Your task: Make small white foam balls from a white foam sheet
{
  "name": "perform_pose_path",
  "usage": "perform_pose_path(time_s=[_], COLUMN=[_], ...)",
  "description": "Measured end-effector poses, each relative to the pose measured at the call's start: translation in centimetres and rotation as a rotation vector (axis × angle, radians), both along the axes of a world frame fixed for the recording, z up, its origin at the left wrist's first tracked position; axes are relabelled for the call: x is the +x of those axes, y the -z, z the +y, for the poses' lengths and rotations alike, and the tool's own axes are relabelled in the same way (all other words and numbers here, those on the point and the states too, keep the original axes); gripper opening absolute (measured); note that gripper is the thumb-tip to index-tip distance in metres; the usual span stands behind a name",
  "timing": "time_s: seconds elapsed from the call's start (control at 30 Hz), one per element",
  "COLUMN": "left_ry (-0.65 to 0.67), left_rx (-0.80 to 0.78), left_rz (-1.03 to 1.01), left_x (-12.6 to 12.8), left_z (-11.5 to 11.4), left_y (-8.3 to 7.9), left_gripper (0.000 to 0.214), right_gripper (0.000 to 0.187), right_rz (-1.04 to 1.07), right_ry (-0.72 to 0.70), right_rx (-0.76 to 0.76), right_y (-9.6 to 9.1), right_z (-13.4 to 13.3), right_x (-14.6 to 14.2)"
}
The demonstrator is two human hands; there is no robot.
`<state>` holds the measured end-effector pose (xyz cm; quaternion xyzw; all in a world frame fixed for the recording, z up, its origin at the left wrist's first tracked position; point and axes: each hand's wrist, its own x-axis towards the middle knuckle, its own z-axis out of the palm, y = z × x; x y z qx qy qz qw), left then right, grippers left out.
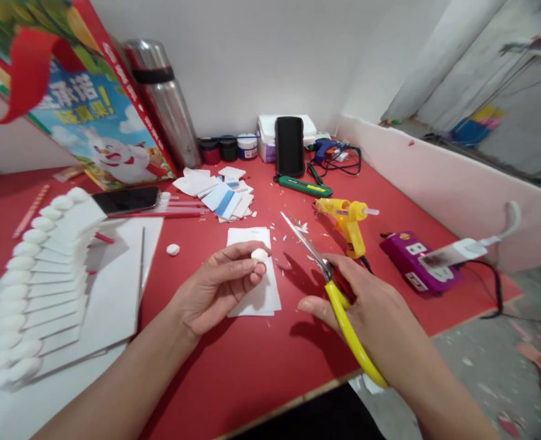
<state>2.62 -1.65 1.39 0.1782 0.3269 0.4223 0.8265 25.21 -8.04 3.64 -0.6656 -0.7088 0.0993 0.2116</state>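
Steel flask (172, 113) beside a cartoon-printed box (109, 116)

Table (252, 373) was solid red, scissor handles (350, 336) were bright yellow, glue gun (353, 231) yellow too, power strip (401, 255) near the right edge straight-up purple.

A plain white wall (233, 61) is filling the upper middle of the frame, with pale, soft light spreading over it. A red tabletop (224, 391) is stretching across the middle, its light-brown front edge (298, 401) running diagonally along the bottom. On the right, a low partition (435, 183) is bordering the table, showing a faint pink tint. Beyond it, at upper right, a whitish pillar (437, 58) is slanting beside a rough grey wall (476, 79). At lower right, a grey concrete floor (463, 366) is showing, with small scraps lying about.
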Motion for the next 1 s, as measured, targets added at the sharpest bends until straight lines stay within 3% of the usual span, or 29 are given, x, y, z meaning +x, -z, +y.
perform_pose_path(time_s=[0.2,0.43,0.6,1.0], left_ry=[0.053,0.093,0.133,0.085], left_rx=[0.029,0.065,0.084,0.028], left_rz=[-0.019,-0.085,-0.085,-0.108], left_x=[0.1,0.2,0.4,0.5], left_z=[0.0,-0.3,-0.4,-0.6], left_y=[-0.4,0.2,0.3,0.3], left_gripper=[0.016,0.009,0.007,0.015], right_gripper=[0.079,0.094,0.094,0.093], right_rz=[0.016,-0.082,-0.111,-0.1], right_ry=[-0.063,-0.18,-0.212,-0.226], right_rx=[0.038,0.049,0.065,0.06], right_y=[0.2,-0.2,-0.3,0.3], right_z=[-0.1,-0.3,0.1,-0.3], right_x=[-0.1,-1.7,-2.5,-2.4])
